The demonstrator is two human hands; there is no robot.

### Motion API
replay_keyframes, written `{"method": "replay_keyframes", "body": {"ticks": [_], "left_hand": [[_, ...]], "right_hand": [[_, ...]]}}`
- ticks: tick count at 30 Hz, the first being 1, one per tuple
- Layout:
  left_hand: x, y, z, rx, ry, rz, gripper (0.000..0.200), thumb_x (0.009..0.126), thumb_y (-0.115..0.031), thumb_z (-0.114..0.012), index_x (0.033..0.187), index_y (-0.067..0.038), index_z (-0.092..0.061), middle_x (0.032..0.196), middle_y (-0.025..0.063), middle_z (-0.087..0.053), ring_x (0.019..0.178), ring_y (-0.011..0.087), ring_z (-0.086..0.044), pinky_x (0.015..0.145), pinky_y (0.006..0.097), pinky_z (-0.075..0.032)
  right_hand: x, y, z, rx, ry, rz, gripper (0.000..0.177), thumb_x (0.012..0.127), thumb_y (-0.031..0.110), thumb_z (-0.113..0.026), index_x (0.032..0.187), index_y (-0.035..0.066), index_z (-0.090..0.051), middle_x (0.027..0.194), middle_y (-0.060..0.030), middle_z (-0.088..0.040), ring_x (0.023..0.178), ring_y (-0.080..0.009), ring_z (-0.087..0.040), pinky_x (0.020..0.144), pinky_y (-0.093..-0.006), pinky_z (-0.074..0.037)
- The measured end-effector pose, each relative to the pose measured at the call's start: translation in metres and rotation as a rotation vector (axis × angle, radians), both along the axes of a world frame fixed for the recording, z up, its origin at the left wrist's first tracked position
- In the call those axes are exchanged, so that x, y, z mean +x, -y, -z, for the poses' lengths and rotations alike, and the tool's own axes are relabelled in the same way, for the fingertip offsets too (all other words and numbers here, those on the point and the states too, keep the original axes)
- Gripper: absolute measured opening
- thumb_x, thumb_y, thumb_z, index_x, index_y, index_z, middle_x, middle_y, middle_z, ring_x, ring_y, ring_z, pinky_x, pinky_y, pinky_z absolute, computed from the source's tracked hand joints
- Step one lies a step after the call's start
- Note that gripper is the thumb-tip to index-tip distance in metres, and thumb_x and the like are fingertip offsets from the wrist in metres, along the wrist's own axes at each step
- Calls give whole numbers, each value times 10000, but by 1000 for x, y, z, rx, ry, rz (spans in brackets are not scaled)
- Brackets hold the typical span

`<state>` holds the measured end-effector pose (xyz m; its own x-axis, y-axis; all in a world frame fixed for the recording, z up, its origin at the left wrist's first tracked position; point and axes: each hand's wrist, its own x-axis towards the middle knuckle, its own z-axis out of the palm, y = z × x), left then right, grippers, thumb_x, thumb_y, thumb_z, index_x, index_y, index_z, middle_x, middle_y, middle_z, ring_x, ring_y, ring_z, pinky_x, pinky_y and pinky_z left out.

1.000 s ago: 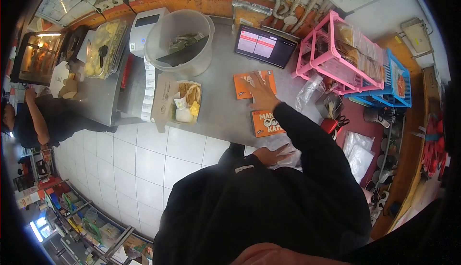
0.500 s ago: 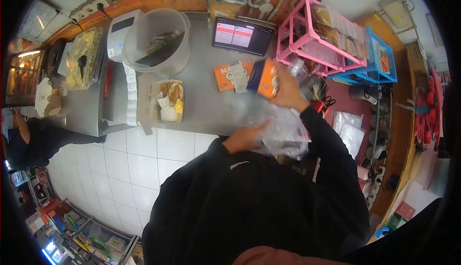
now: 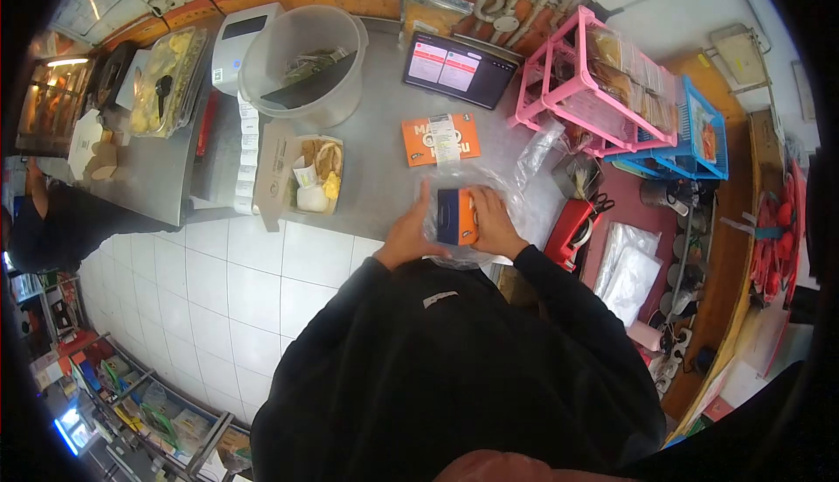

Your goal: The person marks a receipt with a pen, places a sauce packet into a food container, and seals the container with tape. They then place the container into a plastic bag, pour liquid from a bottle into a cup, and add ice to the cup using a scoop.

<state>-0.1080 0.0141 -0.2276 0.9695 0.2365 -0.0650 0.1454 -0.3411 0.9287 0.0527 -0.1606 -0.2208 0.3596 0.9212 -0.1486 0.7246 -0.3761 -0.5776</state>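
A box with orange and dark blue sides (image 3: 448,217) is at the front edge of the steel counter, over a clear plastic bag (image 3: 524,207). My right hand (image 3: 496,227) grips its orange side from the right. My left hand (image 3: 405,235) is at the left of the box, its fingers closed on the rim of the bag. Beyond them, an orange printed box (image 3: 419,139) lies flat with a paper receipt (image 3: 447,139) across it. Left of my hands stands an open cardboard food box (image 3: 278,163) with fried-looking food and a white packet inside.
At the back are a tablet (image 3: 459,69), a plastic tub (image 3: 345,102) and a white printer (image 3: 234,45) with a receipt strip. A pink rack (image 3: 559,93), blue basket (image 3: 712,145) and red tape dispenser (image 3: 568,230) stand right. Another person (image 3: 70,233) is far left.
My right hand has brought the orange and blue box down toward me, from beside the flat orange box to the plastic bag. My left hand has moved slightly left and forward.
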Motion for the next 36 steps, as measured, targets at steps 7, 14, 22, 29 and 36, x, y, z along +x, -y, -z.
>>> {"method": "replay_keyframes", "body": {"ticks": [7, 14, 22, 29, 36], "left_hand": [[28, 72, -54, 209, -170, 443, 776, 808, -224, -698, 1472, -124, -311, 1473, 216, -362, 1056, 413, -589, 899, 473, -479], [-3, 18, -17, 446, -396, 74, 696, 735, -4, -592, 1404, -136, -454, 1533, 287, -145, 791, 418, -666, 747, 475, -538], [0, 10, -4, 248, -301, 123, 729, 668, 85, -572, 1378, -11, -437, 1562, 251, -99, 1088, 416, -584, 860, 453, -516], [-29, 0, -44, 7, -157, 117, 816, 690, 14, -654, 1444, -34, -347, 1591, 156, -107, 1361, 373, -356, 1088, 361, -370], [-23, 61, 5, -199, -90, 280, 910, 731, -65, -710, 1499, -94, -222, 1586, 132, -155, 1386, 358, -328, 1111, 343, -341]], "right_hand": [[-13, 8, 73, -256, 535, -13, 634, 740, 236, -668, 1319, 84, -459, 1251, -162, -486, 1209, -333, -441, 947, -593, -320], [5, 68, 66, -247, 554, -63, 644, 710, 229, -707, 1297, 105, -474, 1229, -148, -501, 1250, -347, -417, 968, -644, -282], [-20, 8, 40, -354, 315, -3, 797, 654, 283, -778, 1354, 133, -428, 1252, -143, -497, 1241, -351, -429, 978, -650, -268], [16, 65, -16, -630, 334, -137, 910, 539, 417, -864, 1341, 145, -532, 1383, -158, -486, 1278, -367, -446, 993, -647, -326], [49, -93, -87, -58, -241, -123, 704, 726, 222, -767, 1367, 129, -492, 1153, -149, -631, 1141, -320, -572, 961, -447, -435]]}}
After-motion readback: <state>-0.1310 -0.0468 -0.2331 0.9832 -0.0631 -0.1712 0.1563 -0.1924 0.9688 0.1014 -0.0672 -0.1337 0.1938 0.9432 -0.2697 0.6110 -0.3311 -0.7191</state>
